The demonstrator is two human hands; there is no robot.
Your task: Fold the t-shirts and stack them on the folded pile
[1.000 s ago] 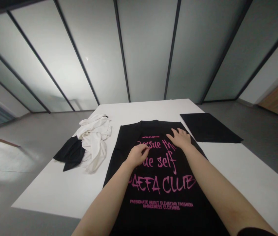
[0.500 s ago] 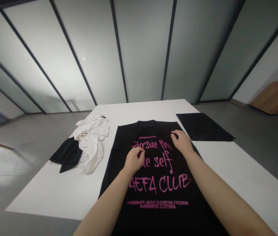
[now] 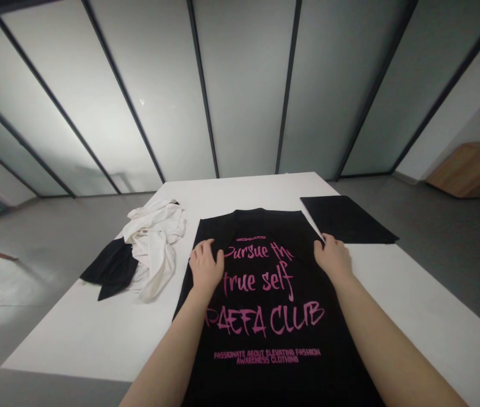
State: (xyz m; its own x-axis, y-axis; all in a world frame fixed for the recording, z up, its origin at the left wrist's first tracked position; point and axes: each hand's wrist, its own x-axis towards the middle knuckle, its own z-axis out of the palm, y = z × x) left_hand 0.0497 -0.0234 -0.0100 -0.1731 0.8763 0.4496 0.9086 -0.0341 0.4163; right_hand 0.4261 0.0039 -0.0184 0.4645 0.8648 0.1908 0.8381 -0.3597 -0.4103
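A black T-shirt (image 3: 252, 333) with pink lettering lies flat, its neckline at the far end and its near part running out of view at the bottom. On its left side rests my left hand (image 3: 206, 265), thumb and fingers apart. My right hand (image 3: 333, 257) is at the opposite side edge, thumb over the black cloth and fingers toward the table, spread apart. Neither hand visibly pinches the fabric, though the right fingertips are partly hidden.
The white table (image 3: 82, 339) carries a crumpled heap of white cloth (image 3: 155, 249) on the left, with a black garment (image 3: 115, 265) beside it. A flat, folded black cloth (image 3: 345, 217) lies at the right edge. Frosted glass panels (image 3: 243, 85) stand behind.
My hands have moved apart, the left from the lettering to the shirt's left side and the right outward to its right edge. Both hands' fingers have spread.
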